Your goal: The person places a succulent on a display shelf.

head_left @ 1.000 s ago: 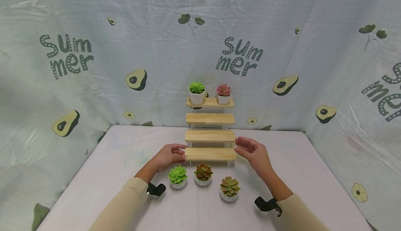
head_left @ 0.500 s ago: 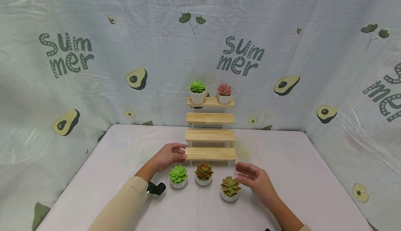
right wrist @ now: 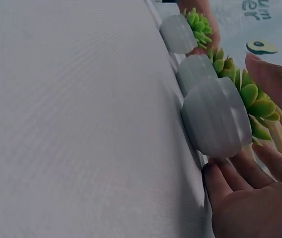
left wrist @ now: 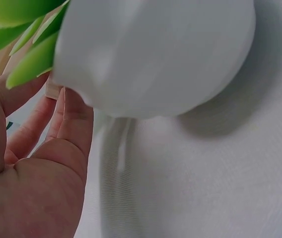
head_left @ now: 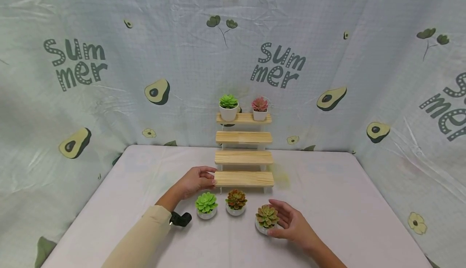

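Observed right hand [head_left: 291, 227], thumb and fingers apart around rounded white succulent pot [right wrist: 215, 119], upright on woven cloth [right wrist: 81, 124]. Found left hand [head_left: 194, 183] at grained wooden shelf [head_left: 244, 178], lowest board's end; cannot tell whether clamped.

Tiered stand [head_left: 244, 178] on worktop [head_left: 327, 187] | two plants [head_left: 228, 113] on top | three plants [head_left: 236, 208] before it | my left grip [head_left: 196, 182] at its left | right grip [head_left: 291, 225] beside rightmost plant [head_left: 267, 216]

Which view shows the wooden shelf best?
The head view: all four tiers of the wooden shelf show there, barely blocked. The left wrist view shows only bits of it by the left hand; the right wrist view, only a strip beyond the near plant.
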The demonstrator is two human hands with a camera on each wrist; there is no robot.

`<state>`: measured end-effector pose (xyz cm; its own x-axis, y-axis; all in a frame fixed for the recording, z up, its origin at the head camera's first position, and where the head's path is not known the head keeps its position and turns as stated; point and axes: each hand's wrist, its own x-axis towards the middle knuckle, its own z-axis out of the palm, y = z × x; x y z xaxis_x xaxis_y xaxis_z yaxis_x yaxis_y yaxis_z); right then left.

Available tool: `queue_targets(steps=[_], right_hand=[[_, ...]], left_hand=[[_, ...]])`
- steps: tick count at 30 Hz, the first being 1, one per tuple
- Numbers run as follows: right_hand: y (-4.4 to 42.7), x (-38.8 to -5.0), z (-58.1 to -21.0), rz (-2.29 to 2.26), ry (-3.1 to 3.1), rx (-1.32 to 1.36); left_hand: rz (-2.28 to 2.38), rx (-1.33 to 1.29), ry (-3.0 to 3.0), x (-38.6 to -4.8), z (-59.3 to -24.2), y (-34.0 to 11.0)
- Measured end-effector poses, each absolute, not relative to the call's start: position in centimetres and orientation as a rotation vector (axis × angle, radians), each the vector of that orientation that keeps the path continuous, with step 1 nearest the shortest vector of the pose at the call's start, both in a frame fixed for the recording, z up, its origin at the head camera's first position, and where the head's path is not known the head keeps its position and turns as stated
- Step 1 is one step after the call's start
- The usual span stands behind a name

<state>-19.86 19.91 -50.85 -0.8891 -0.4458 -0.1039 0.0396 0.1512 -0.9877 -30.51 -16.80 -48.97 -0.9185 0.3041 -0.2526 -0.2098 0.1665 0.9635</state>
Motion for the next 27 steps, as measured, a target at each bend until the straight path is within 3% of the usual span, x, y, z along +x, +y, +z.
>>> queue_targets(steps=[27], right_hand=[[19.5,-19.8,-51.8,-1.822,2.041,-0.387]], left_hand=[[1.813,0.114,2.068,-30.6,-49.1,-16.8]])
